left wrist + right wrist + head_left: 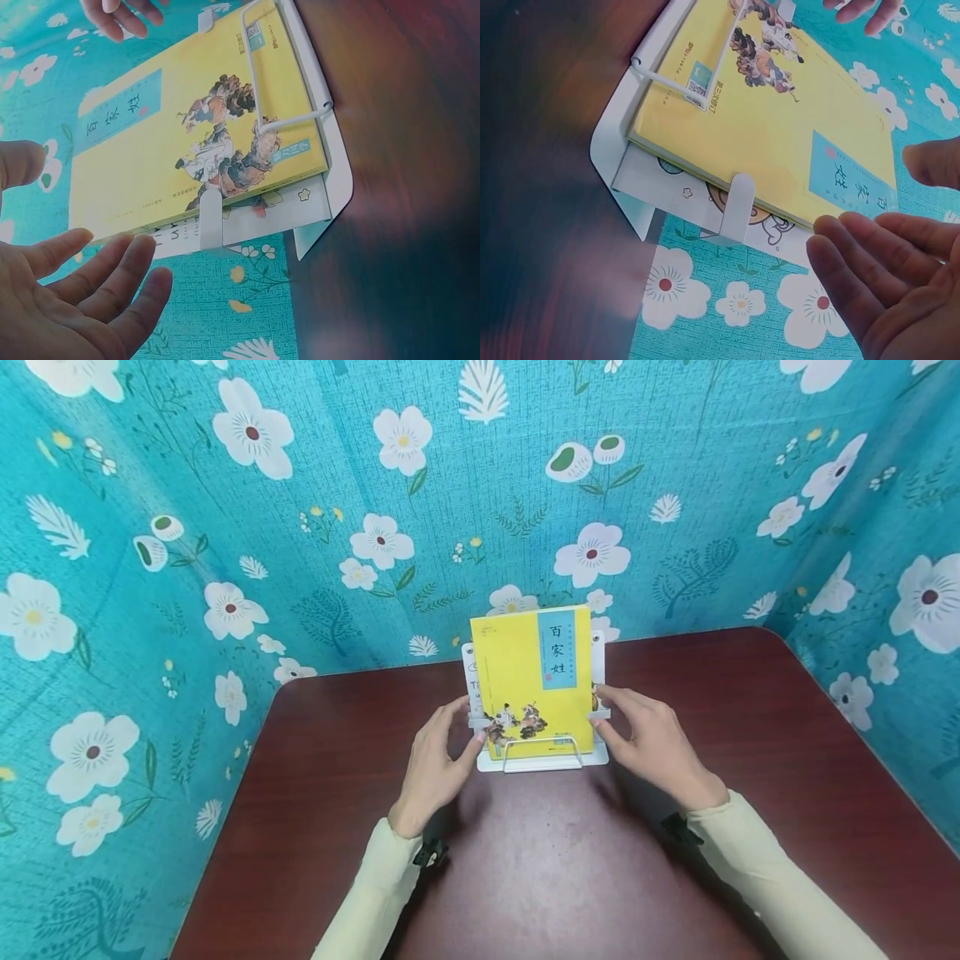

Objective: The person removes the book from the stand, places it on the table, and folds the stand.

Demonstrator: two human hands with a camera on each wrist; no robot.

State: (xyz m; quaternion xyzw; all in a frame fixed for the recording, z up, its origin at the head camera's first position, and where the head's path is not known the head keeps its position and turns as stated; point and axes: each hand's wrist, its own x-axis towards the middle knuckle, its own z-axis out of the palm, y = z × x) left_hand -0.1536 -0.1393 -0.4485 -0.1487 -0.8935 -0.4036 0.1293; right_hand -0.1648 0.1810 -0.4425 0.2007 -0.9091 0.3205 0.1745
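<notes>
1. Head view: at the left, a pale left sleeve [371,889] reaches from the near side over the dark red table [330,777], a small black piece [431,853] at its wrist.
2. The left hand [437,764] is beside the left edge of the stand, thumb and fingers apart and loosely bent. It grasps nothing; the left wrist view shows the same spread fingers, and whether a fingertip touches the book or the stand I cannot tell.
3. Right of it, the white left clip [477,723] reaches the book's left edge.
4. In the middle, toward the far side of the table, the yellow book [517,672] stands leaning back on the white stand [598,652], its cover toward the near side. A blue label [556,652] is at the far right of the cover, painted figures [531,718] lower down, and a wire bracket [543,740] crosses its near, bottom edge.
5. The right clip [599,714] is at the book's right edge.
6. The right hand [660,739] is just right of that, fingers extended and released, thumb apart; contact with the clip I cannot tell.
7. Farthest right, the right sleeve [772,877] comes in from the near side.
8. The flowered blue curtain [465,502] hangs left, right and beyond the table.
</notes>
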